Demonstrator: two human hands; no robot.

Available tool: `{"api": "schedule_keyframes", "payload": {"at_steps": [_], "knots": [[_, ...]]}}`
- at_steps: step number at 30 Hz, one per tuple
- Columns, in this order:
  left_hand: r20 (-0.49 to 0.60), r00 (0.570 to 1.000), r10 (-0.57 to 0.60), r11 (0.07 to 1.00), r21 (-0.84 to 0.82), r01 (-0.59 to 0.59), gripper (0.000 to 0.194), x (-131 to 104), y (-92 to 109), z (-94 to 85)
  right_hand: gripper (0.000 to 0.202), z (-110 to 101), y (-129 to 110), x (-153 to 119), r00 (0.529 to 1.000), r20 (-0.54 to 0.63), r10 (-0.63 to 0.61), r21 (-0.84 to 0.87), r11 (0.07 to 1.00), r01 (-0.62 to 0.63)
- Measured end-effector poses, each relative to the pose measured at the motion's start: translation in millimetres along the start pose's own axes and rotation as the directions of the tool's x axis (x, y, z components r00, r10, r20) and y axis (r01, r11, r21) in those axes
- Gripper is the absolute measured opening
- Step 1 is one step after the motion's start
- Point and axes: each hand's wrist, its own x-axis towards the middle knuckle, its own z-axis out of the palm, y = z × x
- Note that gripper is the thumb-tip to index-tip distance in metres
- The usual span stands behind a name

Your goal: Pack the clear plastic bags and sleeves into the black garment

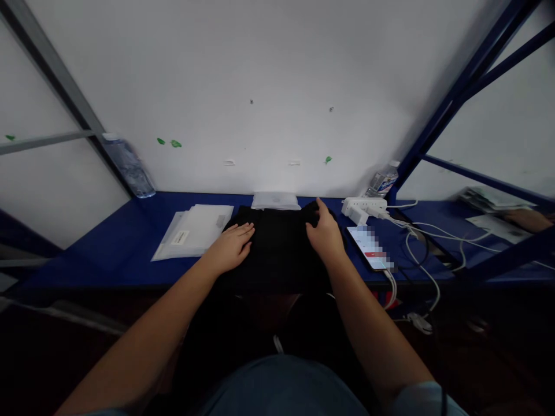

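Note:
A piece of black cloth [277,242], apparently a folded garment, lies at the front of the blue tabletop between my hands. Fingers stretched out, my left hand [232,247] rests flat on its left side. On the far right part of the cloth is my right hand [325,234], its thumb and forefinger spread apart with a raised fold of black fabric beside them. The other fingers of that hand are mostly hidden. Just behind the cloth lies a white plastic packet [276,200]. Left of my left hand is a stack of whitish plastic bags [195,228] with a small label.
A phone [368,247] with a lit screen lies to the right, near a white power strip [364,205] and loose white cables [410,231]. Clear bottles stand at the left [130,167] and right [384,180] by the white wall. Beyond the blue frame, another person's hand [529,221] shows.

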Motion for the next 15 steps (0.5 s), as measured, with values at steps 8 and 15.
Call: {"api": "schedule_keyframes", "payload": {"at_steps": [8, 15], "knots": [[0.021, 1.0, 0.01, 1.0, 0.026, -0.011, 0.05, 1, 3, -3.0, 0.066, 41, -66, -1, 0.961, 0.224, -0.163, -0.049, 0.983, 0.178], [0.031, 0.999, 0.019, 1.0, 0.022, -0.02, 0.049, 1, 5, -3.3, 0.045, 49, -74, 1, 0.94, 0.313, -0.136, 0.114, 0.988, 0.105]]}}
